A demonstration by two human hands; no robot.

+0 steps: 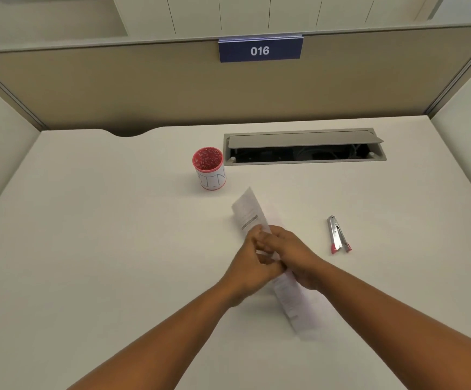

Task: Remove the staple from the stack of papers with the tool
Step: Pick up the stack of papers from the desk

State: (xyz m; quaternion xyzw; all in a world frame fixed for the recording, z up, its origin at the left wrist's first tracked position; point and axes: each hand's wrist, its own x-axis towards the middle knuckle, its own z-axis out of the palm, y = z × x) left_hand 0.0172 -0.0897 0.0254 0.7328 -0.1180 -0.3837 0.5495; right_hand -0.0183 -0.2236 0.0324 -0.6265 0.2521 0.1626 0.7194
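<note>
Head view looks down on two hands meeting over the middle of a white desk (pixel 88 220). Fingers of the left hand (pixel 252 266) curl in and pinch the near edge of the papers (pixel 249 212), while the right hand (pixel 290 254) wraps over the same sheets from the other side, its fingers bent round them. Both hands overlap and blur slightly, so I cannot tell exactly which fingertips press the paper or where the staple sits.

The papers are a narrow, long stack held tilted: one end rises past the knuckles toward the far side of the desk, the other end slants down toward the person and to the right, under the right wrist. Faint print and a grey bar show on the upper part.

To the right of the hands, well apart from them, the remover (pixel 338 235) lies flat on the desk, a silver metal tool with red tips pointing toward the person; neither hand touches it.

Beyond the papers stands a red cup (pixel 209 168) with a white label. Just right of it, a cable hatch (pixel 304 146) is set in the desk with its flap raised. On the beige partition behind hangs a blue sign (pixel 259 50) reading 016.
</note>
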